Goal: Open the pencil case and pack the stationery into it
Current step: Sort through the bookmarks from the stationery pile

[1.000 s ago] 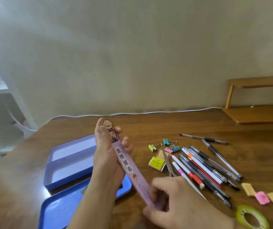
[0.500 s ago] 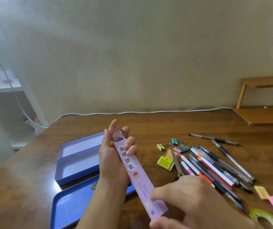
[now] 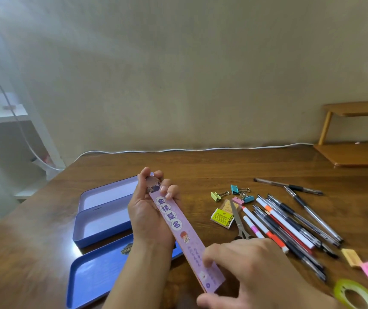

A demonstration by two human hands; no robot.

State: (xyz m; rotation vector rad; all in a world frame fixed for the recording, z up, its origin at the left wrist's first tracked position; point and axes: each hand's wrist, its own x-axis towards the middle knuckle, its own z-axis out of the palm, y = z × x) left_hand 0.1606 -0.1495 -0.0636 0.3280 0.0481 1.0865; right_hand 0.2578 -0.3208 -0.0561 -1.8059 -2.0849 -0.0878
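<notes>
My left hand [image 3: 149, 210] grips the far end of a long purple ruler [image 3: 179, 229] printed with cartoon figures, holding it above the table. My right hand [image 3: 252, 270] pinches the ruler's near end between thumb and forefinger. The open blue pencil case [image 3: 103, 217] lies to the left, its two trays bare, with the detached lid [image 3: 94, 275] in front of it. Right of the ruler lie several pens [image 3: 290, 224], scissors [image 3: 238, 221], binder clips [image 3: 234, 192] and a yellow eraser [image 3: 222, 217].
Sticky-note pads [image 3: 365, 264] and a green tape roll [image 3: 354, 295] sit at the near right. A wooden shelf [image 3: 357, 152] stands at the far right. A white cable [image 3: 178, 150] runs along the wall at the table's back edge.
My left hand has slid up to the ruler's far tip, and my right hand has shifted its pinch at the near end. The camera has panned slightly left.
</notes>
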